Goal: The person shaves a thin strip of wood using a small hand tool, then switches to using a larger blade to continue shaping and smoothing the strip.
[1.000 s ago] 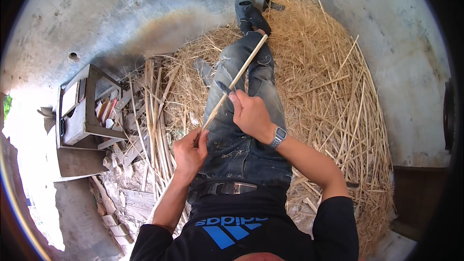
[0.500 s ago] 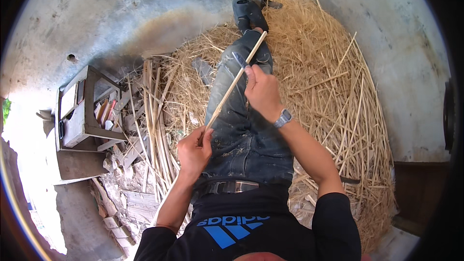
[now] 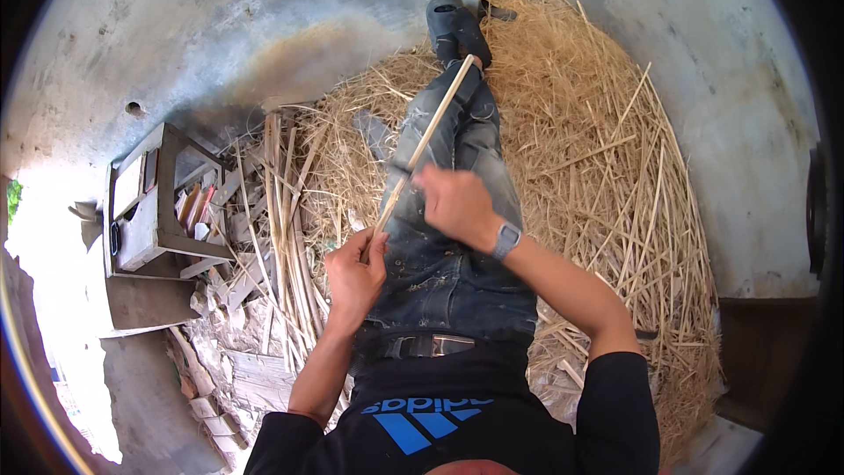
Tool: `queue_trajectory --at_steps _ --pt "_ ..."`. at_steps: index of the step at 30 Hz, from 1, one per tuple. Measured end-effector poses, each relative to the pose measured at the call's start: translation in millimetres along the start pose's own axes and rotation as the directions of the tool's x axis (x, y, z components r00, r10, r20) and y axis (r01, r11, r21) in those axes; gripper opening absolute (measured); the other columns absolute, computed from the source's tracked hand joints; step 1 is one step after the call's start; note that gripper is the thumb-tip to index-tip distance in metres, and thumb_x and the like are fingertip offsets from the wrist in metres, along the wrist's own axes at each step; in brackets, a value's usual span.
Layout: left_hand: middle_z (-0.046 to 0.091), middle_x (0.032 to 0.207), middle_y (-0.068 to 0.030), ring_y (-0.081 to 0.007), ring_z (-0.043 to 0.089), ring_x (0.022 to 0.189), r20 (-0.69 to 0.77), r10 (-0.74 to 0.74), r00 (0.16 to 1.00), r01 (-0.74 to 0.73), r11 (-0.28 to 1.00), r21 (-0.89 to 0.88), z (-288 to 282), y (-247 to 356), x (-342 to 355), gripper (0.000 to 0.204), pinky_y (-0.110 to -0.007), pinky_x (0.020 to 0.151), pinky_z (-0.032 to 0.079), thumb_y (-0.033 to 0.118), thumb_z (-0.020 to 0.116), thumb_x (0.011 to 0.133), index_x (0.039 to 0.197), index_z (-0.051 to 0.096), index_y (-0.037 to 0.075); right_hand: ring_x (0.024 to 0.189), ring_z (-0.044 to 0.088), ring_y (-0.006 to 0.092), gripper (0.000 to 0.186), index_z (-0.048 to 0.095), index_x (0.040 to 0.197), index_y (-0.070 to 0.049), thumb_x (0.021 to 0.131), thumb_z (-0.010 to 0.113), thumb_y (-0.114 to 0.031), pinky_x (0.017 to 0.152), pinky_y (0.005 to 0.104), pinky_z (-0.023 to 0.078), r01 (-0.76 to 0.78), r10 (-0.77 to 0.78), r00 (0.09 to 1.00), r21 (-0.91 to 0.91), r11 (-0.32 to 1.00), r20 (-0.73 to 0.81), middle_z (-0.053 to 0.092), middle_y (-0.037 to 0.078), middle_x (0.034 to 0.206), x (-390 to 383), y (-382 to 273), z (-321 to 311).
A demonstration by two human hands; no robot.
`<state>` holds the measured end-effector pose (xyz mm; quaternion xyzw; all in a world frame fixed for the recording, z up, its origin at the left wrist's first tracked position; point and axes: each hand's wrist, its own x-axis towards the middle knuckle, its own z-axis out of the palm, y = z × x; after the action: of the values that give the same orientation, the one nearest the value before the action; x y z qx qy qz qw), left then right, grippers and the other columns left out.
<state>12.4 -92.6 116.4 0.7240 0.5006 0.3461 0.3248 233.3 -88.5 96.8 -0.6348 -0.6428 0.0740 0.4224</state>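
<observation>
So I've got a pale, thin stick [image 3: 440, 119] slanting across the front of my jeans [image 3: 422, 277], far end up by the ankle, near end over at their left edge. My left hand [image 3: 353, 277] has that near end pinched between thumb and fingers, just beside the jeans. My right hand [image 3: 459, 208] is curled into a fist over the middle of the jeans, pretty blurry, with a dark blade [image 3: 399, 162] poking out toward the stick. Too smeared to tell if it's actually touching the wood. Grey watch [image 3: 507, 240] on that wrist.

Right of the jeans it's one big straw pile [image 3: 571, 105] with longer stalks [image 3: 646, 246] mixed in. Left of the jeans there's a bunch of long loose sticks [image 3: 280, 202], then farther out a beat-up open cabinet [image 3: 169, 211]. Dark shoe [image 3: 457, 26] past the jeans' far end.
</observation>
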Motion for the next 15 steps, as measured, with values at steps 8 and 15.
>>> queue_trajectory --at_steps 8,15 --pt "0.077 0.075 -0.0107 -0.0111 0.073 0.066 0.01 -0.009 1.0 0.009 1.0 0.014 3 -9 4 0.015 -0.024 0.06 0.052 0.009 0.074 0.098 0.103 0.077 -0.005 0.068 0.069 0.0448 0.019 0.074 0.105 -0.006 0.093 0.06 -0.011 0.061 0.0555 0.056 -0.047 0.046 0.998 0.02 0.999 0.049 0.068 0.023 0.073 8 1 7" --pt "0.074 0.07 -0.0061 -0.0075 0.065 0.059 0.024 -0.035 0.999 0.034 0.999 0.035 5 4 6 0.014 -0.025 0.057 0.05 0.01 0.073 0.099 0.1 0.076 -0.004 0.069 0.066 0.0488 0.025 0.069 0.092 -0.004 0.104 0.054 -0.02 0.064 0.0605 0.05 -0.134 0.115 0.988 0.22 0.966 0.1 0.064 0.027 0.071 -4 -22 14"
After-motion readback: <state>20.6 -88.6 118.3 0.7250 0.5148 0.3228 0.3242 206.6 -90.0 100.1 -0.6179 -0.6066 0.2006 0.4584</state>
